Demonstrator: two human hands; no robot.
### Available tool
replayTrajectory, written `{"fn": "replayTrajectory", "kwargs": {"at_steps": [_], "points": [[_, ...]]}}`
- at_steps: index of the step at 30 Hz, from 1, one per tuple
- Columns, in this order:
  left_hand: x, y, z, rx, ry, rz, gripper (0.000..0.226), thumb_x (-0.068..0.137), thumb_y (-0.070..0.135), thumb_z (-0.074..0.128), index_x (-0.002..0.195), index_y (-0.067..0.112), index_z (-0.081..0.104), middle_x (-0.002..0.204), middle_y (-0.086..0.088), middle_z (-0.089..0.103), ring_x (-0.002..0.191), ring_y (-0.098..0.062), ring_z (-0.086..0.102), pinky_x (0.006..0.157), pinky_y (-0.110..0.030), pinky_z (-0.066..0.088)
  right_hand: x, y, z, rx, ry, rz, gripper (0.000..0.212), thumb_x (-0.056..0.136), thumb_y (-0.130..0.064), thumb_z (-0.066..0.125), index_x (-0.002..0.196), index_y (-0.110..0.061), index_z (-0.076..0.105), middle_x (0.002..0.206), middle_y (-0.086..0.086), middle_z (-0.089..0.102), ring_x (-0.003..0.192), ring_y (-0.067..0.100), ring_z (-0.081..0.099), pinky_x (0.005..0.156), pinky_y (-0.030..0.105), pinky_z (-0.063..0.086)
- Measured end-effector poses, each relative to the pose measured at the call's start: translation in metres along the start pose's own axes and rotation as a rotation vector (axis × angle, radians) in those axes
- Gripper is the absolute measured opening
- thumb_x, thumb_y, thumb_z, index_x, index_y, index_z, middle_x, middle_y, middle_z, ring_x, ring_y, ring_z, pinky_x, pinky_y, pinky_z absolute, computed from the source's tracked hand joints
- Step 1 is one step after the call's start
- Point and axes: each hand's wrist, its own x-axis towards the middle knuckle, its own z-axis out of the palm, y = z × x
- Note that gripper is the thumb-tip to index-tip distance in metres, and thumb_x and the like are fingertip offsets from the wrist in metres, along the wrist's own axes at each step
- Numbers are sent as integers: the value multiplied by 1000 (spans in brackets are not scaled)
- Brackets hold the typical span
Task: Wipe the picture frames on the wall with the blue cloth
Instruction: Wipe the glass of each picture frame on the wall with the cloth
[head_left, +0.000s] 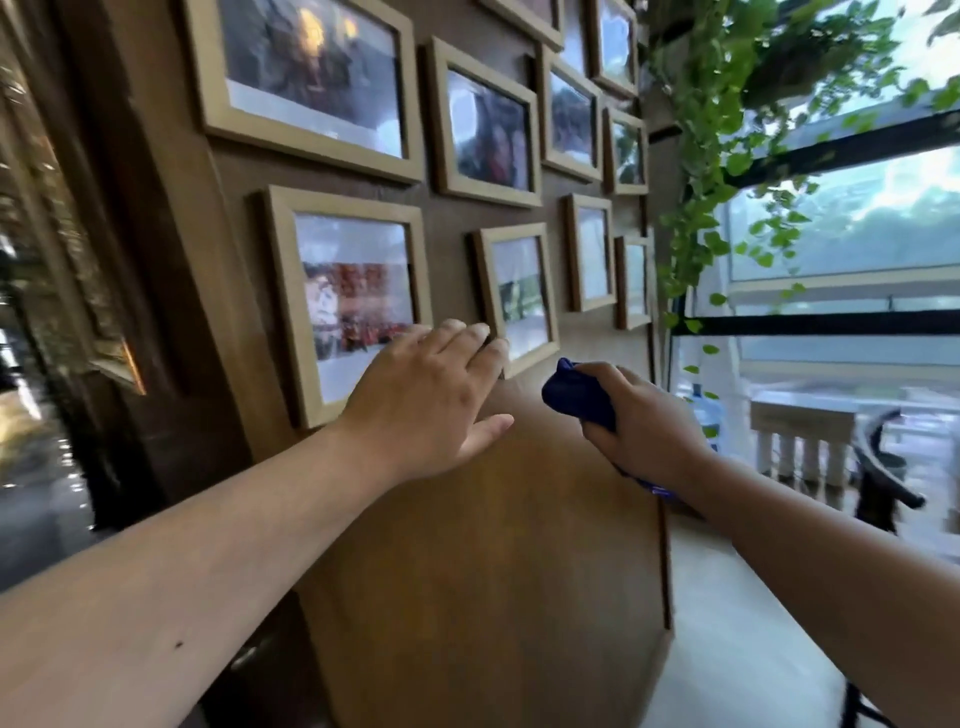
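Several light wooden picture frames hang on a brown wall. My left hand (431, 400) is flat with its fingers spread, in front of the lower right corner of a large lower frame (291, 312), its fingertips near the small frame (519, 296) beside it. Whether it touches the frames I cannot tell. My right hand (641, 423) is closed around a bunched dark blue cloth (574, 392), held just below and right of that small frame, apart from the wall. More frames (488, 124) hang above.
A brown chair back or panel (493, 545) stands below my hands. Green trailing vines (711, 171) hang to the right of the frames beside a large window (857, 234). A white balustrade (800, 431) and a water jug (707, 415) lie beyond the glass. A pale tabletop (727, 623) sits lower right.
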Motion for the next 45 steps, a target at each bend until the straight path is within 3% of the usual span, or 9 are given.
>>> {"fn": "replayTrajectory", "kwargs": {"at_steps": [9,11,20,23,28,33,37,42,45], "points": [[16,-95,-24,274,-63,-218,76,82,63,40,135,8,41,136,-17,52,127,-32,46,106,-49,37,112,-46,39,219,103,-128,54,83,-36,61,129,-37,32,119,-3,58,81,11,52,58,32,43],[15,-114,-29,330,-77,-246,77,83,64,40,136,8,40,140,-17,49,130,-32,42,110,-49,33,136,-62,43,289,140,-148,55,83,-33,62,129,-36,32,122,0,54,87,16,55,59,33,46],[-1,-158,-4,461,-223,-401,103,75,81,29,149,17,-1,161,-12,-7,148,-26,-8,119,-53,-2,207,-107,58,438,301,-138,55,82,-27,60,130,-38,37,119,3,39,77,18,50,50,31,47],[-7,-172,4,477,-221,-382,109,71,87,23,149,18,-10,160,-10,-17,147,-26,-11,118,-52,-8,218,-109,74,462,276,-84,52,84,-27,59,132,-34,40,119,2,40,75,18,50,48,26,42],[-12,-177,11,485,-157,-337,107,73,85,25,151,14,4,161,-13,-2,148,-28,1,119,-54,1,212,-133,93,488,227,-164,53,86,-38,54,134,-33,33,120,2,42,80,18,51,56,31,49],[-13,-179,15,479,-94,-296,104,74,79,30,150,11,13,161,-15,8,147,-30,10,118,-56,7,198,-175,90,352,287,-376,53,89,-56,41,136,-31,34,117,4,44,71,12,49,48,25,44],[-13,-182,19,477,-68,-272,103,75,81,28,149,9,19,160,-16,13,147,-30,13,118,-57,7,201,-148,90,212,302,-417,43,90,-45,49,129,-28,47,113,6,50,67,18,56,44,27,43],[-13,-183,20,486,-54,-264,105,74,82,29,148,9,20,159,-17,14,147,-30,12,118,-58,6,196,-115,95,185,297,-160,38,88,-37,56,124,-25,52,106,5,50,61,22,53,46,25,38],[-14,-183,20,502,-54,-260,105,74,81,30,148,8,20,159,-18,14,147,-30,12,118,-58,5,185,-143,97,271,295,-305,40,88,-38,52,126,-26,48,114,3,51,69,16,55,48,28,46]]}}
